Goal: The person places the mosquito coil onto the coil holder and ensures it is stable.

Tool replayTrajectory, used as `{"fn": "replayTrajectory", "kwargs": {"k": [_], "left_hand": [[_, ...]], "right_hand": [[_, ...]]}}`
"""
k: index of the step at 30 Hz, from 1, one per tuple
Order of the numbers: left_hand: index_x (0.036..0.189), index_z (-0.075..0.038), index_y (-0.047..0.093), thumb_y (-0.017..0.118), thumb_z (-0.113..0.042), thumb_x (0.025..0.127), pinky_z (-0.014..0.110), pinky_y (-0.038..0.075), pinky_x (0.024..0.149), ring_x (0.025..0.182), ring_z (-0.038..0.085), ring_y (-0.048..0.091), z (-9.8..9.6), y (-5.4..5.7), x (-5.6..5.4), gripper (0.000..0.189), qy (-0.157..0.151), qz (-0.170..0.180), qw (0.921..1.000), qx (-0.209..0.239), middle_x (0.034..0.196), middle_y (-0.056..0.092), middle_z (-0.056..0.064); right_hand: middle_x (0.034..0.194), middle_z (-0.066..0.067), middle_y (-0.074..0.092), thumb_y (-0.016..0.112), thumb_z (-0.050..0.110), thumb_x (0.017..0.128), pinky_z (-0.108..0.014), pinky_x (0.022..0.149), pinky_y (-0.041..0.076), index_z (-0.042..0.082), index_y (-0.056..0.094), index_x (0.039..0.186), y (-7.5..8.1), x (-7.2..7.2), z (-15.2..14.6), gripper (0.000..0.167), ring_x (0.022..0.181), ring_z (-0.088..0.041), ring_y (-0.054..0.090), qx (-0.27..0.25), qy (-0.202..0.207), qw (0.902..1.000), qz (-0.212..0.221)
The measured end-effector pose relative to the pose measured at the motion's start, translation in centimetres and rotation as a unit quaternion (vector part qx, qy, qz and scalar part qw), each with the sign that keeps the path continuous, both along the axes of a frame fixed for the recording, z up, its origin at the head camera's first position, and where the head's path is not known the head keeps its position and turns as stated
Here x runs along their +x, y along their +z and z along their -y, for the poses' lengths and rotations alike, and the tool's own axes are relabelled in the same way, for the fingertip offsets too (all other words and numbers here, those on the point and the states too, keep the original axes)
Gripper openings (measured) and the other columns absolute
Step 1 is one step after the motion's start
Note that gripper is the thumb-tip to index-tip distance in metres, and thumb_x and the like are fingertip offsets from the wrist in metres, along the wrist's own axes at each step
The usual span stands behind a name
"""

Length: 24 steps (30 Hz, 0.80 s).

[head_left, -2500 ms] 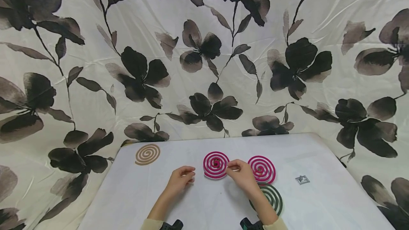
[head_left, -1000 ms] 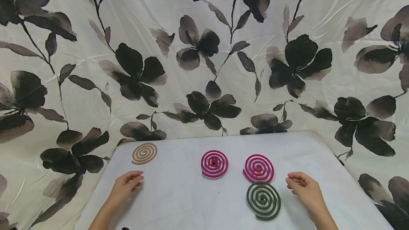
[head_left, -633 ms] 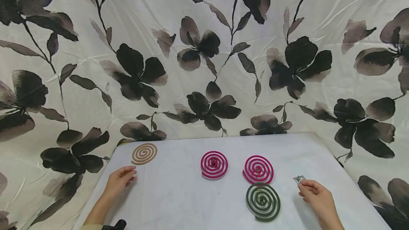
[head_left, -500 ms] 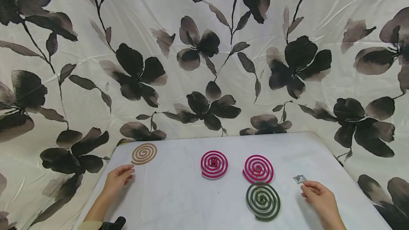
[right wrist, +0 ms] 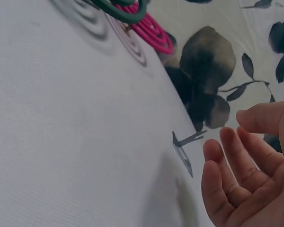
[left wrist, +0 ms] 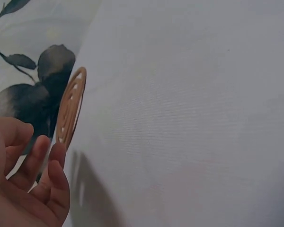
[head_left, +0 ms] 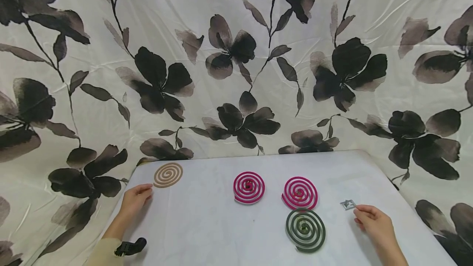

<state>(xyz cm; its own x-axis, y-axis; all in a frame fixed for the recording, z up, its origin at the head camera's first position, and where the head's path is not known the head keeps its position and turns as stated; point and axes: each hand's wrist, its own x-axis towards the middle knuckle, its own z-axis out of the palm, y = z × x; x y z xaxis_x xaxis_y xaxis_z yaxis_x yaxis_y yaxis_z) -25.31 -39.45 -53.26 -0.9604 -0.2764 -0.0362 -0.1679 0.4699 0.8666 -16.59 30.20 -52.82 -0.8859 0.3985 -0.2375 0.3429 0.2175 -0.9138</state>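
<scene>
My left hand [head_left: 135,201] is beside the tan mosquito coil [head_left: 168,175] at the table's back left. In the left wrist view its loosely bent fingers [left wrist: 58,184] stand apart from the thumb with nothing between them; I cannot tell whether they touch the coil [left wrist: 71,109]. On the right, my right hand [head_left: 375,221] is just beside a small metal coil stand [head_left: 347,205]. The right wrist view has its fingers [right wrist: 236,161] relaxed, thumb apart, holding nothing, with the stand [right wrist: 183,153] a little beyond the fingertips.
Two pink mosquito coils lie on the white table [head_left: 207,225], one at the middle [head_left: 249,195] and one further right [head_left: 300,203]. A dark green coil [head_left: 287,229] touches the right pink one's near edge. Behind the table hangs a floral cloth [head_left: 207,102].
Both hands have moved apart from the middle, where the right was by the left pink coil. The left has gone to the tan coil, the right to the metal stand. The coils have stayed put.
</scene>
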Motion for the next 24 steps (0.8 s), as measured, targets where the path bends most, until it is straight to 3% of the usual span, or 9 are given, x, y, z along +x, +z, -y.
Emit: {"fn": "replayTrajectory", "kwargs": {"k": [6,11,17,24], "left_hand": [[0.121,0.012,0.058,0.056,-0.006,0.096,0.02,0.05,0.063,0.077,0.006,0.059,0.3,-0.4,-1.6,0.032,0.004,0.006,0.9994,-0.033,0.109,0.063,0.025],[0.121,0.012,0.058,0.056,-0.008,0.095,0.02,0.049,0.061,0.077,0.011,0.06,0.5,-0.9,-2.5,0.032,0.022,0.024,0.9986,-0.043,0.105,0.063,0.023],[0.118,0.011,0.059,0.06,-0.009,0.091,0.023,0.046,0.061,0.083,0.022,0.059,0.3,-1.5,-3.0,0.034,0.039,0.024,0.996,-0.076,0.1,0.063,0.021],[0.116,0.01,0.061,0.065,-0.012,0.088,0.029,0.046,0.067,0.089,0.029,0.058,-0.2,-1.9,-3.2,0.036,0.05,0.031,0.9941,-0.091,0.099,0.065,0.02]], "right_hand": [[0.086,-0.004,0.07,0.063,0.013,0.092,-0.026,0.061,0.053,-0.01,0.054,0.123,0.8,-0.6,-0.2,0.039,0.071,-0.009,0.065,0.017,0.004,0.9998,-0.009],[0.091,-0.006,0.07,0.063,0.016,0.093,-0.026,0.064,0.053,-0.009,0.054,0.124,1.8,-1.1,0.0,0.041,0.074,-0.01,0.065,0.028,0.02,0.9992,-0.017],[0.098,-0.009,0.07,0.062,0.017,0.095,-0.025,0.067,0.053,-0.009,0.053,0.124,3.2,-1.5,0.9,0.04,0.079,-0.011,0.066,0.037,0.043,0.9978,-0.035],[0.096,-0.004,0.068,0.062,0.021,0.096,-0.028,0.073,0.054,-0.007,0.054,0.123,5.0,-2.4,3.1,0.039,0.084,-0.013,0.065,0.038,0.094,0.9928,-0.064]]}}
